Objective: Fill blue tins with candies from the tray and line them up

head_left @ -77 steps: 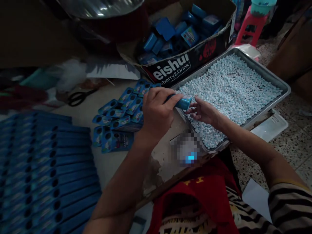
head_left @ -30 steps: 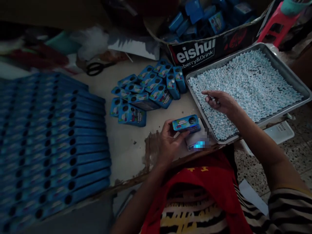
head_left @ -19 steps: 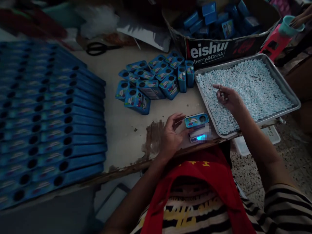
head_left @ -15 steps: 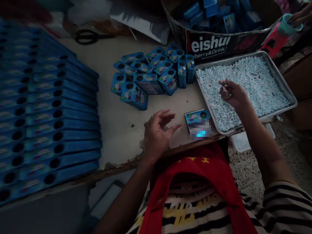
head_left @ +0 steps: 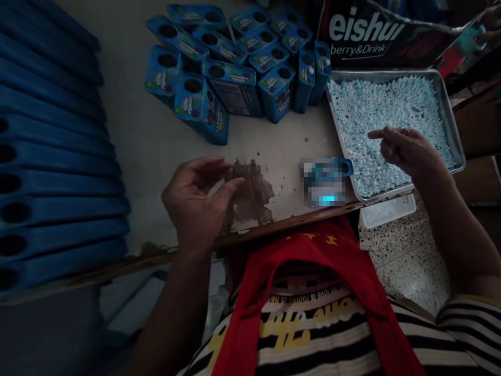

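My left hand is open over the table's front part, thumb and fingers apart, nothing between them. My right hand hovers over a metal tray of small pale blue and white pieces. Its index finger is stretched out and the other fingers are curled; no piece shows in it. A blue tin, partly pixelated, lies at the table's front edge, against the tray's left side. Several blue tins with dark round openings stand grouped behind, between my hands.
Rows of blue tins fill the left side. A black printed box stands behind the tray. A white plastic container is below the table edge. At the far right, another person's hand is near a teal and red object.
The view has shifted closer to the table. My left hand has moved left, away from the lone tin. My right hand has moved right over the tray, and its index finger now points out.
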`<state>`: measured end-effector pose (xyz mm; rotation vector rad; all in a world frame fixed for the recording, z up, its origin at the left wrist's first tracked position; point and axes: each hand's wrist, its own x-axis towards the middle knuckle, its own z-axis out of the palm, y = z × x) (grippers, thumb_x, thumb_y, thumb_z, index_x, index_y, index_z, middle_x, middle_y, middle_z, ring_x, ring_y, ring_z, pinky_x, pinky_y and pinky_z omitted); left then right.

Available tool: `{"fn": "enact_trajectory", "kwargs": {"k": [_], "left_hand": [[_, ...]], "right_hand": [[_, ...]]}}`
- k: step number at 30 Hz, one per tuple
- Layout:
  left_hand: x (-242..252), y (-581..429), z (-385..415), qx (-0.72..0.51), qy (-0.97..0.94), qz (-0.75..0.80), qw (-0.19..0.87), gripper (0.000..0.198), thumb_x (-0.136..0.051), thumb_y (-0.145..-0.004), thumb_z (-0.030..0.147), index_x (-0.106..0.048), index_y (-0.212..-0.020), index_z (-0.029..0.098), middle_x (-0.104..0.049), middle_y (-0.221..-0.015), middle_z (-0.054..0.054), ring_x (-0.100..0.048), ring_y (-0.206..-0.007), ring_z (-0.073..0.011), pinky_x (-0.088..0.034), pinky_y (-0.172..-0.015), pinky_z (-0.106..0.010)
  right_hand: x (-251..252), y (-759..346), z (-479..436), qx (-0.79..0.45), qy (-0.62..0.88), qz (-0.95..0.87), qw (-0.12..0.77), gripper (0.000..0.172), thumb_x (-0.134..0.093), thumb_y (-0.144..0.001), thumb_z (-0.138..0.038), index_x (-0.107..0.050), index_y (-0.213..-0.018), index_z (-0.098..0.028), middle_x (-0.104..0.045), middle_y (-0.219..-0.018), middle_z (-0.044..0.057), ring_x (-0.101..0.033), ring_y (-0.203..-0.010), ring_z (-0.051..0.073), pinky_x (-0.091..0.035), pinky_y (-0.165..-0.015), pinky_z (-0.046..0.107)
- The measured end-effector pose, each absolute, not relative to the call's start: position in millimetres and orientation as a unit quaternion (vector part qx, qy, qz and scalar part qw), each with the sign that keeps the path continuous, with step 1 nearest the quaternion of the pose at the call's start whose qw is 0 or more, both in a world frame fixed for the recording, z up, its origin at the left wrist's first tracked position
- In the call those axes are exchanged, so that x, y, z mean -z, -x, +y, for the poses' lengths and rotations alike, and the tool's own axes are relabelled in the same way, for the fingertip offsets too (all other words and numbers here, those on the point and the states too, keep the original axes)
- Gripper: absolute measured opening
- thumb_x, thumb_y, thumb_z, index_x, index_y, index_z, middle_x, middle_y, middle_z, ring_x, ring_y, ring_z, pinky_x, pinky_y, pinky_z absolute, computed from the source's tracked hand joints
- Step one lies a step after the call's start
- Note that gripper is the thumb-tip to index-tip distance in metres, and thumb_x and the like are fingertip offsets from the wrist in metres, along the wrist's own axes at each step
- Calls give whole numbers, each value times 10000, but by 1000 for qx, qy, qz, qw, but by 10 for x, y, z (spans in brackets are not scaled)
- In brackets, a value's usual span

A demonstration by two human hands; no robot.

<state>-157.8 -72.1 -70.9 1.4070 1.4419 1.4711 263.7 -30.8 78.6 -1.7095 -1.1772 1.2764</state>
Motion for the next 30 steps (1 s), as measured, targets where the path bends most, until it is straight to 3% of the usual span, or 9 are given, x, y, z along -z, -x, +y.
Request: {"fn": "enact_trajectory", "kwargs": {"k": [6,11,17,22,24,26,28,30], "left_hand": [[701,1405,-761,-532,-574,537,315,317,-953,-876,329,-859,-1149,198,-889,-1087,-48,-853,-1010,-264,-751,-982,-435],[674,1331,-857,-501,-585,544,333,253,-905,-900,339,-872,-1129,236,-886,-1106,-50,-861,-1051,-282,-738,-1007,-445],[660,1227,-853,-491,-598,527,351,304,-928,-913,430,-855,-1162,272,-870,-1131,-57,-849,-1085,-301,-707,-1055,-497],[438,956,-762,-474,-686,483,268,543,-982,-925,477,-786,-1378,250,-828,-1345,-105,-784,-1287,-338,-636,-1178,-510],[250,722,-725,-442,-756,437,205,656,-972,-945,519,-740,-1488,232,-768,-1494,-155,-712,-1421,-388,-557,-1273,-557],[62,425,-681,-374,-826,387,164,747,-945,-971,514,-678,-1594,199,-685,-1625,-210,-632,-1526,-441,-493,-1325,-610],[-89,146,-623,-263,-877,373,151,633,-875,-1030,366,-671,-1593,160,-704,-1588,-231,-662,-1482,-433,-538,-1265,-596],[-200,-2,-564,-170,-897,374,161,437,-765,-1055,172,-719,-1488,137,-791,-1407,-197,-747,-1321,-370,-627,-1103,-498]], "right_hand": [[-1068,-2221,-456,-450,628,-550,316,250,-906,-1049,-436,-871,-990,-196,-495,-590,-54,-382,-529,90,-285,-491,265],[-1095,-2075,-558,-456,628,-550,310,166,-911,-1047,-395,-878,-1030,-233,-460,-615,-53,-433,-560,112,-295,-532,288],[-1057,-2027,-636,-459,622,-542,328,168,-855,-1067,-376,-909,-1091,-219,-423,-599,-61,-378,-547,97,-248,-530,275],[-997,-2304,-643,-399,625,-589,321,302,-787,-1097,-471,-912,-1250,-242,-505,-627,-35,-473,-576,143,-385,-571,307],[-924,-2504,-567,-317,635,-645,284,346,-737,-1108,-458,-901,-1326,-246,-658,-749,30,-642,-698,208,-528,-688,375],[-822,-2662,-414,-192,637,-715,215,350,-789,-1047,-420,-908,-1324,-242,-813,-1113,152,-784,-1061,348,-619,-957,541],[-712,-2695,-205,-94,625,-756,170,363,-847,-985,-387,-911,-1314,-246,-759,-1492,223,-697,-1424,476,-541,-1191,690],[-617,-2567,7,-87,599,-776,177,375,-837,-994,-373,-896,-1348,-262,-736,-1574,214,-676,-1483,477,-538,-1225,681]]}}
